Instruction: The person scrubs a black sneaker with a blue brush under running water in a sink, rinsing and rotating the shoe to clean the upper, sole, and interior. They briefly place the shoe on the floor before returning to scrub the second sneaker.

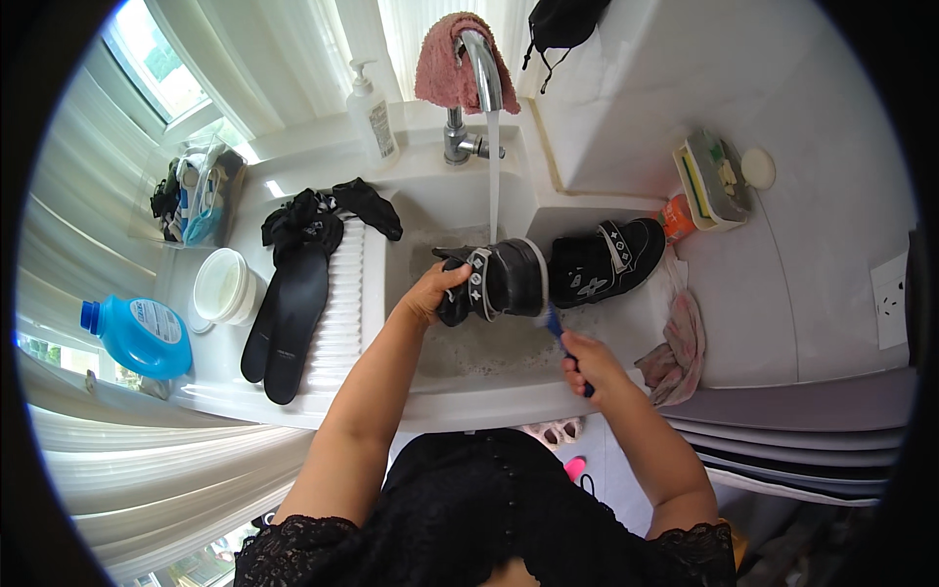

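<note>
Fingers of the left hand [428, 295] grasp a black shoe [514, 279] over the sink [499, 407]; those of the right hand [597, 370] curl around a blue-handled brush [555, 323], its far end at the shoe's right side. Just right is a second black shoe [608, 266]. Water [494, 186] runs from the far tap [481, 64]. Left of the basin lie black insoles [298, 318], a white tub [224, 286] and a blue bottle [147, 338].

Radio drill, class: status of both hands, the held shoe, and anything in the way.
Left hand gripping black shoe over sink. Right hand closed on blue handle, its head unclear. Second shoe close on the right; tap water running.
</note>
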Available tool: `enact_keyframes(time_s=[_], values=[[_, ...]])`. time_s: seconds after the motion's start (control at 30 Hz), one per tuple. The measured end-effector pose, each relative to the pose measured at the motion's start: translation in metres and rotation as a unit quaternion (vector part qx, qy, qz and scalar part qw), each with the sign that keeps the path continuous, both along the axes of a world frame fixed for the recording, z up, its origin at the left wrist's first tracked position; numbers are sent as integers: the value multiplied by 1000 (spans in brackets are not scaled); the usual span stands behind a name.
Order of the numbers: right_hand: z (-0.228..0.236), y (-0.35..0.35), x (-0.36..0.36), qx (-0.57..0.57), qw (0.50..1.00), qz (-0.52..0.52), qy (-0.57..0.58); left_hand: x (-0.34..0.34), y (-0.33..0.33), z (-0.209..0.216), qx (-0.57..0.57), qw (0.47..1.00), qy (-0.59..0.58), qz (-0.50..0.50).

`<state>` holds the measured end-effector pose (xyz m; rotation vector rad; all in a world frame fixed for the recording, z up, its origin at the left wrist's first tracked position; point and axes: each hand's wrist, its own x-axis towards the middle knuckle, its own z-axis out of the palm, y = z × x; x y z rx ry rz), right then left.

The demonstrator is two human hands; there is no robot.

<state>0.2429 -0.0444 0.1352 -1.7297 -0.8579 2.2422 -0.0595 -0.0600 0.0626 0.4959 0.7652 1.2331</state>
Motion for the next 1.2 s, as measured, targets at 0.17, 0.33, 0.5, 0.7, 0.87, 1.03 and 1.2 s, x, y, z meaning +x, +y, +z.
enact_keyframes(time_s=[0.17,0.33,0.5,0.7,0.87,1.03,1.2], values=[[38,21,20,221,966,127,-40,7,-1,-23,-42,993,109,-32],[45,31,25,533,678,441,-250,1,-7,-37,-87,975,200,-33],[10,54,-59,513,612,515,-311,26,-20,-35,-192,959,205,33],[-112,95,-118,558,654,469,-204,25,-20,-42,-257,920,294,18],[-59,86,-61,482,684,538,-102,18,-29,-79,-272,884,380,-19],[-100,91,-153,560,659,484,-134,24,-21,-71,-275,842,453,-98],[-88,69,-166,547,630,518,-188,19,-27,-120,-301,812,482,-136]])
